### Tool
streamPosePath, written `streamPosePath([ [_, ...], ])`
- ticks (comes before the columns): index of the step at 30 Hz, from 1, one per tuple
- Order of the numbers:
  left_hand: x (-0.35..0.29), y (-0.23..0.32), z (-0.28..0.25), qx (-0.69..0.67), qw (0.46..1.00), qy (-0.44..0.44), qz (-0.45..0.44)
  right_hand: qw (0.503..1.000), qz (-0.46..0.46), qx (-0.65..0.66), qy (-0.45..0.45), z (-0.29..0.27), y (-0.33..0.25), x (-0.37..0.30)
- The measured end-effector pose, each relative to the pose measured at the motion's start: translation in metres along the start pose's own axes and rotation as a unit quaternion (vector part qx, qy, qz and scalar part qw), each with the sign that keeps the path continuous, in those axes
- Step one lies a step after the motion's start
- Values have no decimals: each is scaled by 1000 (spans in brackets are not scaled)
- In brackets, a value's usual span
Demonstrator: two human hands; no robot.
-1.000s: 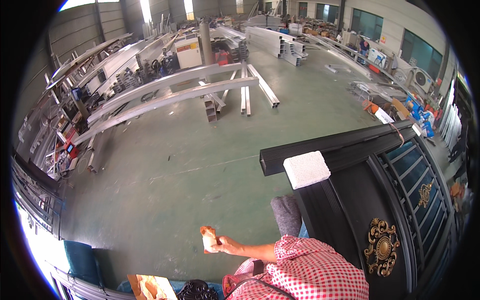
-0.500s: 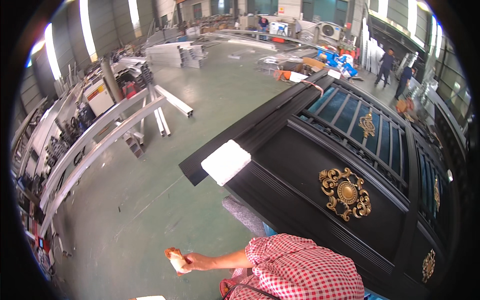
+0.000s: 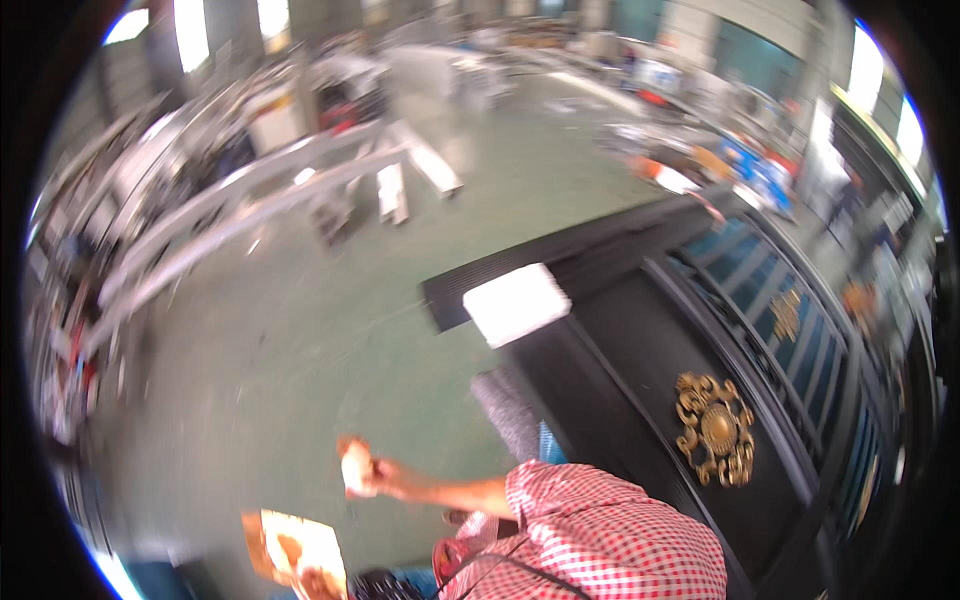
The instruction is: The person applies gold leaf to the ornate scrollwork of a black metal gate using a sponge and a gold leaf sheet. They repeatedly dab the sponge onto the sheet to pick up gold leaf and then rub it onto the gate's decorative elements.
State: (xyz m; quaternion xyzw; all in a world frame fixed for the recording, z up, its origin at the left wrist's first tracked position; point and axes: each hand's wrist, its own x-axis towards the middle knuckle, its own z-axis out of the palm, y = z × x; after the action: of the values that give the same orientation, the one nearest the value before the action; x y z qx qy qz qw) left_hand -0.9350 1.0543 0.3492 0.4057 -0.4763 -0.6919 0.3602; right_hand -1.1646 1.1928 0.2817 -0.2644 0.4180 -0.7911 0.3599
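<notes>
My right hand (image 3: 372, 474), out at the end of a bare forearm and a red-and-white checked sleeve, reaches leftward over the floor. Its fingers are closed on a small piece, brown at one end and pale below (image 3: 352, 462); blur hides what kind it is. No left hand can be made out. At the lower edge is a flat tan-and-white piece (image 3: 318, 545) with brown patches, apart from my right hand. To the right of my arm lies a large black metal gate panel (image 3: 600, 330) with gold scroll ornaments (image 3: 718, 430) and bars over blue.
A white foam block (image 3: 517, 305) sits on the gate's near-left corner. Below that corner shows a grey fuzzy roll (image 3: 505, 412). Long metal beams (image 3: 230, 215) stand at the left, before stacked profiles. Blue and orange items (image 3: 755, 180) lie beyond the gate; blurred people stand at the right.
The view has turned and blurred; the gate and beams sit farther right. More of the tan-and-white piece shows at the lower edge. My right hand keeps its hold and appears slightly higher.
</notes>
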Motion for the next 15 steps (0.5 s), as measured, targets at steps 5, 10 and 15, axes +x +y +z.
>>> streamPosePath([
  [5,-30,42,49,-106,991,72,24,999,6,-46,-18,9,-39,35],
  [10,-38,52,41,-203,973,101,46,994,60,-68,-57,54,-48,92],
  [15,-77,30,6,-243,948,179,104,966,50,-116,-225,138,-51,84],
])
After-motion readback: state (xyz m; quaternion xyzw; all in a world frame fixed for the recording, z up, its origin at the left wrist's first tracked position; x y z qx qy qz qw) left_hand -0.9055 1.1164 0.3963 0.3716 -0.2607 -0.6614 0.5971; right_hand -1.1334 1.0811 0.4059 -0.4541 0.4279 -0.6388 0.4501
